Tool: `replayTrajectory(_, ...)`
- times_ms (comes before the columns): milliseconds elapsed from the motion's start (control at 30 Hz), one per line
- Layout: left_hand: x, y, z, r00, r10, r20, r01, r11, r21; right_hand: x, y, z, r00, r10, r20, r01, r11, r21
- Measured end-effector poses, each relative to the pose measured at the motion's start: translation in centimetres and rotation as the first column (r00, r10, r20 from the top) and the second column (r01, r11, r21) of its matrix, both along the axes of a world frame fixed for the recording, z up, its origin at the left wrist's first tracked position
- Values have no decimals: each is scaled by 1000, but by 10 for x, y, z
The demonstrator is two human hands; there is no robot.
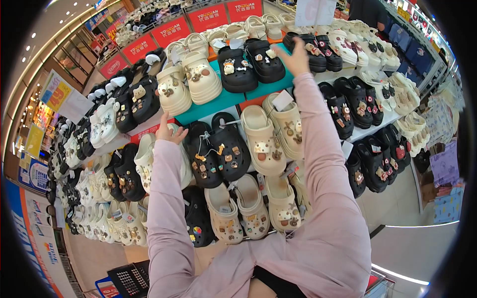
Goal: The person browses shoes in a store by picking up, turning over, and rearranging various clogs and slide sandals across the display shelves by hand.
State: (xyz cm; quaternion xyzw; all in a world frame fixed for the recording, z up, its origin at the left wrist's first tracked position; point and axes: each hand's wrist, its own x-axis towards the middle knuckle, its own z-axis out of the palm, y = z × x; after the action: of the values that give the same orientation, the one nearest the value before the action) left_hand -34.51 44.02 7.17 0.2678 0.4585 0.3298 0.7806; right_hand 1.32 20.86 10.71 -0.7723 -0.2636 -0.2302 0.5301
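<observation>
My left hand [170, 132] is open, fingers apart, just below a cream clog [174, 90] with charms on the top shelf. It appears to hold nothing. Further right, my right hand [297, 58] reaches to the top shelf with its thumb and fingers spread. Its thumb side is nearest a black clog [265, 60]; I cannot tell whether it touches it. Beside that shoe stands another black clog [238, 69] with a white charm, then a second cream clog [201, 78]. Below, between my forearms, are a pair of black clogs [229, 154] and a beige clog [263, 141].
Tiered shelves [198, 115] carry rows of black, white and cream clogs on both sides. Red signs [171, 31] line the back, and a white sign [315, 12] stands at the top. A price sign [64, 97] is at left. A person [367, 12] in dark clothing stands beyond the display.
</observation>
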Motion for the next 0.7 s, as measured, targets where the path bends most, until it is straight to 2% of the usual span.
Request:
replayTrajectory(67,-21,-12,2,998,44,45,-47,998,51,4,-50,13,998,38,-59,-23,972,234)
replayTrajectory(133,-39,-23,5,997,-16,78,12,998,54,-17,-108,32,972,143,-185,-57,912,405)
replayTrajectory(200,-54,-43,8,995,18,94,-24,998,59,-1,-167,12,991,-13,-133,47,966,256)
replayTrajectory(233,-61,-51,7,993,-40,115,32,997,74,4,-193,0,980,-125,-158,152,973,173)
replayTrajectory(267,-63,-64,8,992,-16,123,9,999,51,0,-218,-6,963,-119,-242,151,982,117)
replayTrajectory(333,-69,-95,9,985,-60,161,50,996,70,3,-260,-30,946,-116,-302,135,990,41)
replayTrajectory(400,-68,-140,15,986,4,167,-10,999,38,-15,-291,-53,926,-129,-356,139,990,1)
replayTrajectory(467,-67,-169,-2,975,-85,203,75,996,57,-34,-316,-79,962,-203,-184,146,948,-283)
replayTrajectory(500,-64,-187,-9,978,-126,167,114,990,84,-38,-328,-97,954,-147,-263,39,927,-374)
replayTrajectory(533,-62,-212,-15,980,-172,97,158,978,135,-41,-340,-117,933,-97,-346,-76,888,-454)
replayTrajectory(567,-62,-236,-25,960,-274,65,255,944,208,-42,-352,-141,916,42,-399,-268,804,-530)
replayTrajectory(600,-59,-259,-37,930,-367,24,347,896,278,-45,-365,-156,869,168,-466,-445,678,-585)
replayTrajectory(633,-49,-286,-50,902,-426,-66,420,836,354,-62,-376,-151,821,218,-528,-544,583,-604)
replayTrajectory(667,-40,-313,-64,865,-475,-166,497,760,418,-85,-382,-145,761,256,-596,-635,480,-605)
replayTrajectory(700,-31,-335,-81,782,-527,-333,613,553,564,-112,-383,-130,853,191,-486,-521,373,-768)
